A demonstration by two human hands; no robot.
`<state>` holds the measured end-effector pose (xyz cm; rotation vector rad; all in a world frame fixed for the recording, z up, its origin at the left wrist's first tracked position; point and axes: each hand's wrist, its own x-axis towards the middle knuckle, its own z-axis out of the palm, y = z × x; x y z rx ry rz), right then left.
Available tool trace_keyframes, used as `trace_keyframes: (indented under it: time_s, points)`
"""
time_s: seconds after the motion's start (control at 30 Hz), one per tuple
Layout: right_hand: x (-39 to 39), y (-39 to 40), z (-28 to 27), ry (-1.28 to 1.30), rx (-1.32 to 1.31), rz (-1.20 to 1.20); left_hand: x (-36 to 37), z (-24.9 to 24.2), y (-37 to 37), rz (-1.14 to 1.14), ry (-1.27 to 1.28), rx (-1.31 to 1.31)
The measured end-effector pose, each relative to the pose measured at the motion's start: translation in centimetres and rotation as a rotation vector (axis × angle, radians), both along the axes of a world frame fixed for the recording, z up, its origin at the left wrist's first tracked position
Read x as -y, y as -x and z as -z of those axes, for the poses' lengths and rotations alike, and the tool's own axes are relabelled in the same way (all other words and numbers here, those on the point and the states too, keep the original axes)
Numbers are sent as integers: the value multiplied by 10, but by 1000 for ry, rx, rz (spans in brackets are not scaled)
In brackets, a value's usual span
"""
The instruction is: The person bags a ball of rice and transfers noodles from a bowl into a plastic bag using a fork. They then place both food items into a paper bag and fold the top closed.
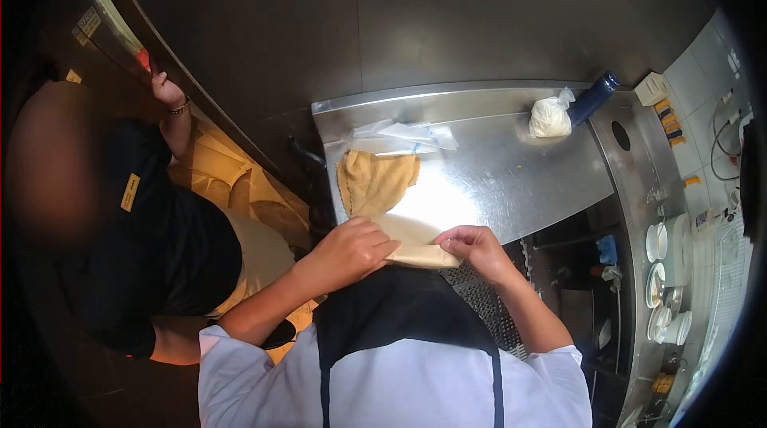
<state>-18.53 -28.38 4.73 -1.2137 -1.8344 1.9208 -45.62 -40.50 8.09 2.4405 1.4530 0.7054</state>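
A beige folded sheet, cloth or paper, lies across the front edge of the steel counter, close against my black apron. My left hand is closed on its left end, knuckles up. At the other end my right hand pinches the folded edge between thumb and fingers. Just beyond my left hand a mustard-brown cloth lies crumpled on the counter. Behind that cloth are clear plastic bags, lying flat.
The steel counter carries a tied bag of white stuff and a dark blue bottle at the back right. Stacked white dishes stand on a shelf to the right. A co-worker in black stands at left, one hand raised.
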Motion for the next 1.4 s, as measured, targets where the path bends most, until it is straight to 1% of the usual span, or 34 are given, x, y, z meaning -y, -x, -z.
trace_keyframes:
  time_s: [0.1,0.2,0.23,0.33,0.43,0.53,0.63,0.7,0.77,0.8,0.87,0.9,1.0,1.1,1.17,1.23,1.37,1.4]
  points:
    - [9,-1,-19,-302,164,-78,-1,13,5,16,-32,64]
    - [15,9,-49,-1052,69,-244,-5,12,4,-11,3,180]
    - [16,17,-59,-1099,27,-285,-7,9,4,-25,32,194]
    - [14,14,-38,-1116,126,-474,-11,4,6,-58,117,241]
    - [14,5,-20,-1165,103,-451,-9,8,7,-107,228,320]
    - [17,2,-19,-1107,114,-447,-7,8,8,-190,390,423]
    - [22,5,-13,-1010,60,-304,-5,20,11,-290,588,588]
    - [23,5,-8,-723,139,-178,-7,40,17,-380,709,731]
    - [21,9,-13,-460,209,-95,-9,52,19,-353,770,766]
    - [21,9,-8,-407,194,-78,-10,56,19,-340,800,783]
    - [18,9,12,-304,163,-43,-14,60,20,-397,836,791]
    - [17,9,17,-303,162,-38,-16,61,20,-425,853,795]
    - [14,5,31,-280,136,-1,-16,44,15,-513,602,449]
    - [15,-1,35,-196,82,82,-8,33,11,-235,72,260]
    - [17,-1,28,-110,71,139,-4,37,4,-200,168,252]
    - [22,-1,28,-139,72,121,-2,50,-2,-159,257,250]
    - [29,4,20,-303,1,96,-6,62,-4,-141,126,244]
    - [29,4,16,-266,23,82,-9,62,-3,-113,81,217]
